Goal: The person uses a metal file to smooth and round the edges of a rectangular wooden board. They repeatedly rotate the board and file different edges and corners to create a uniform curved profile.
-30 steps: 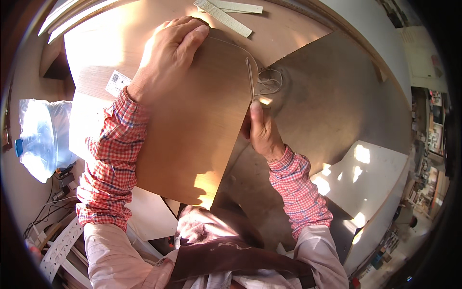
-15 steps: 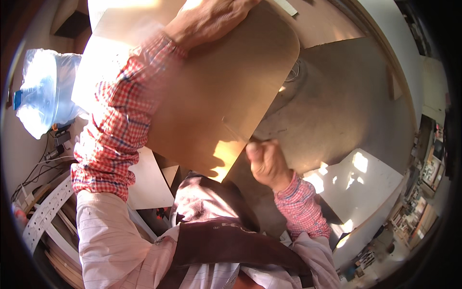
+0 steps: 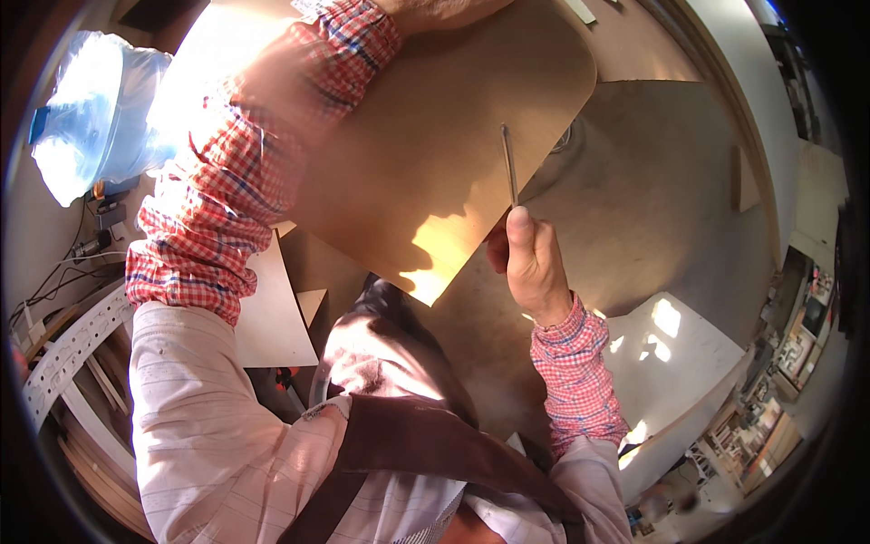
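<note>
A flat brown board (image 3: pixel 435 118) with a rounded far right corner lies in front of me, slanting across the view. My right hand (image 3: pixel 535 263) is closed beside its right edge, the thumb along a thin metal rod (image 3: pixel 509 163). This rod points away from me over the board, and any handle is hidden in my fist. Whether its tip touches the board I cannot tell. At the top edge of the view, my left hand (image 3: pixel 444 14) is over the board's far part. Its fingers are cut off by the picture's edge.
To the left stands a blue water bottle (image 3: pixel 95 118) wrapped in clear plastic, with cables (image 3: pixel 54 281) below it. A white perforated metal bar (image 3: pixel 77 349) is at lower left. White panels lie at left (image 3: pixel 276 317) and right (image 3: pixel 671 363). Shelves with small items (image 3: pixel 770 408) line the far right.
My right hand has moved up and slightly right along the board's edge, and the rod now shows clearly. My left hand has shifted farther up, partly out of view.
</note>
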A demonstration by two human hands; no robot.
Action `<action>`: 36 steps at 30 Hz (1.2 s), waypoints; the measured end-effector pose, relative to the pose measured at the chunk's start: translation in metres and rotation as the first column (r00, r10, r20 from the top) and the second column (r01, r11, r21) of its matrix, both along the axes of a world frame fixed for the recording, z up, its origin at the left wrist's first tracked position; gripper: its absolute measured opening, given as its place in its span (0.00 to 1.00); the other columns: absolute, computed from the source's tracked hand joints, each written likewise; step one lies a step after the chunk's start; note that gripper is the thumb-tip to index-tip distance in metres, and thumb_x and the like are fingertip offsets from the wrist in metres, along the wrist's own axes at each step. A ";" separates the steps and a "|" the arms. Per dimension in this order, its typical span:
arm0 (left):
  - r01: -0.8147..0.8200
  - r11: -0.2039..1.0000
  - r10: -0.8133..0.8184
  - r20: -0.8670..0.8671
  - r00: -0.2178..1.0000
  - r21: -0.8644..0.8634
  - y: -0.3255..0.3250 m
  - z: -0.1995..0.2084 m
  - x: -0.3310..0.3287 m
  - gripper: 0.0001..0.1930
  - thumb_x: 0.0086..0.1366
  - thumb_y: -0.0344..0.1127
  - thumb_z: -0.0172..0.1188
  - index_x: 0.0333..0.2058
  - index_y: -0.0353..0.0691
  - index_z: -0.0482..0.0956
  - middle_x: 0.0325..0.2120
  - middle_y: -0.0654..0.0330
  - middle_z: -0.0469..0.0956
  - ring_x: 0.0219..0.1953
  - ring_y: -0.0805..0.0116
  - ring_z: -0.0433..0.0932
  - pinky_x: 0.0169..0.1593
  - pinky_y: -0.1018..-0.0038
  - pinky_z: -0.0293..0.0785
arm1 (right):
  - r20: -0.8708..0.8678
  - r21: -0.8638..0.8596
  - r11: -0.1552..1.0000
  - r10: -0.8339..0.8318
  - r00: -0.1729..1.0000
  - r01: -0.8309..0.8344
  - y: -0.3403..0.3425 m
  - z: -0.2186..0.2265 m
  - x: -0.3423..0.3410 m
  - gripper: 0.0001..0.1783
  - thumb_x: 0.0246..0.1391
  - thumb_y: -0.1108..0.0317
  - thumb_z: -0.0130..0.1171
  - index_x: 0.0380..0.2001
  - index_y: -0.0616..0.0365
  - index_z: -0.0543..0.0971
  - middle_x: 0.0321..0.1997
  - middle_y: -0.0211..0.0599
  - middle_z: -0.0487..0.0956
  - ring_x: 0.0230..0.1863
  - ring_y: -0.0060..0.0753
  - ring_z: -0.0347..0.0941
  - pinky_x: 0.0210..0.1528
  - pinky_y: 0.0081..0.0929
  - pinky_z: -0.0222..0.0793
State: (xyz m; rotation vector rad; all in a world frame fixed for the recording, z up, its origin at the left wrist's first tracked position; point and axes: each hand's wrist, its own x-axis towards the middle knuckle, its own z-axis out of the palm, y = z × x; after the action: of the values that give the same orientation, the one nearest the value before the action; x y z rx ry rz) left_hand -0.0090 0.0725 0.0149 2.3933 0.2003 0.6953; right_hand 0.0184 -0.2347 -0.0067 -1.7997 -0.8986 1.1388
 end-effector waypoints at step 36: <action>0.320 -0.214 0.908 -0.067 0.413 -0.923 -0.257 -0.021 -0.126 0.21 0.71 0.47 0.57 0.56 0.42 0.74 0.50 0.60 0.80 0.54 0.65 0.78 0.57 0.62 0.74 | -0.264 0.278 0.903 0.400 0.878 -0.328 0.001 -0.045 -0.010 0.36 0.73 0.40 0.37 0.23 0.58 0.77 0.15 0.24 0.70 0.17 0.17 0.63 0.20 0.22 0.54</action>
State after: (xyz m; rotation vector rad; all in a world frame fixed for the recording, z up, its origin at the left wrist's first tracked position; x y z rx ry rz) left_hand -0.1352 -0.1846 -0.0065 0.1074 0.8350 1.2358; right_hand 0.0089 -0.2342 -0.0516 -1.2434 -1.1517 1.4490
